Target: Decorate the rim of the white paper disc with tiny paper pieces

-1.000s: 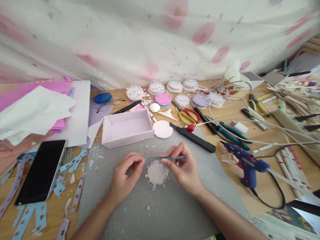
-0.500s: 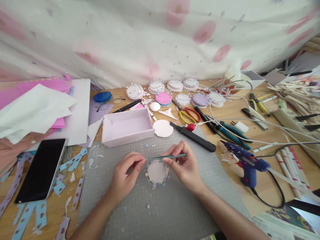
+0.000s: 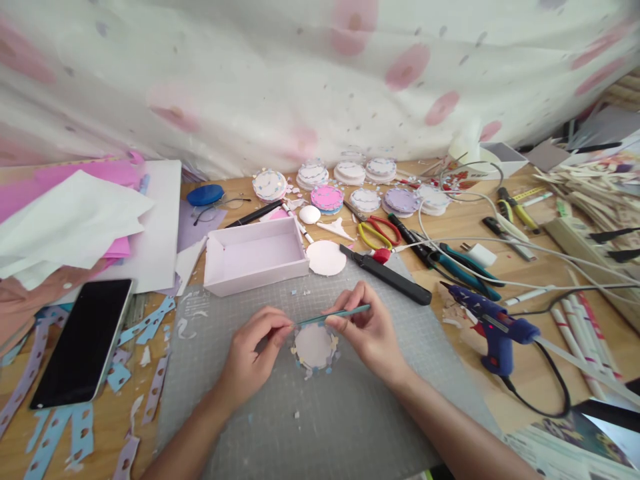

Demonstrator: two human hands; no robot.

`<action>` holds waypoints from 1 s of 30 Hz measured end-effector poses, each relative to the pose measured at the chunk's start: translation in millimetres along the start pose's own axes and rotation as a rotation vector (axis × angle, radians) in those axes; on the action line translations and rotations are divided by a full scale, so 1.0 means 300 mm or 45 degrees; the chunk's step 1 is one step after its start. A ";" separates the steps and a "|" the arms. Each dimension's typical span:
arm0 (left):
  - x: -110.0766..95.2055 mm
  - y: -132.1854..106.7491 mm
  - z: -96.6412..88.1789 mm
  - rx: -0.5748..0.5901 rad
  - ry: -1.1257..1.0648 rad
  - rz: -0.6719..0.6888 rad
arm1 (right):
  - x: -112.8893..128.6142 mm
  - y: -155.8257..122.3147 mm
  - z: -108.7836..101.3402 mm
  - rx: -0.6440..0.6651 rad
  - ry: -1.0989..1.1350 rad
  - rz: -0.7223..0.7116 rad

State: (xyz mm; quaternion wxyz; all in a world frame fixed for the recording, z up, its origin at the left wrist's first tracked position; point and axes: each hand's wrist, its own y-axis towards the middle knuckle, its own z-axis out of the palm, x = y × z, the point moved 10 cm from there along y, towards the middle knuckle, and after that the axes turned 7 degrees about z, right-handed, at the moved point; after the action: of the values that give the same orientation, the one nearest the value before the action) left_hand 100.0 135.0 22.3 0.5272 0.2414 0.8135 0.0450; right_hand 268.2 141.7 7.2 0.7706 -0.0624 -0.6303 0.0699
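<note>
My right hand (image 3: 373, 337) is closed on slim teal tweezers (image 3: 311, 321), held almost level with their tips toward the left. Thumb and finger of my left hand (image 3: 254, 350) are pinched together right at those tips; whatever lies between them is too small to make out. Just below the tweezers, a round whitish paper disc (image 3: 315, 347) edged with small blue, yellow and lilac paper pieces lies between my hands, over the grey cutting mat (image 3: 280, 427).
Beyond the mat's middle stand a pale lilac box (image 3: 257, 267), a white paper disc (image 3: 326, 258) and a black utility knife (image 3: 387, 275). Several decorated discs line the back. To the right lies a blue glue gun (image 3: 495, 327) with cords; to the left, a phone (image 3: 83, 340) and punched paper strips.
The tweezers' tips have dipped slightly toward the disc's upper edge, and my left fingertips have shifted a little down with them. The disc stays in place.
</note>
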 end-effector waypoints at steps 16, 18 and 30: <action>-0.131 -0.011 -0.011 0.035 -0.295 -0.233 | 0.251 -0.255 0.130 -0.054 -0.811 -1.031; -0.148 -0.032 0.014 0.050 -0.375 -0.325 | 0.236 -0.331 0.215 0.106 -1.055 -1.234; -0.144 -0.126 -0.021 0.002 -0.389 -0.362 | 0.161 -0.407 -0.159 -0.462 -1.004 -0.886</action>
State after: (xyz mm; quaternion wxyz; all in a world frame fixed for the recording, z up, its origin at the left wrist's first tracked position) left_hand 95.6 83.7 48.6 0.6452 0.1286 0.7501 -0.0674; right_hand 328.1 30.3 66.9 0.4309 0.0488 -0.8564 -0.2803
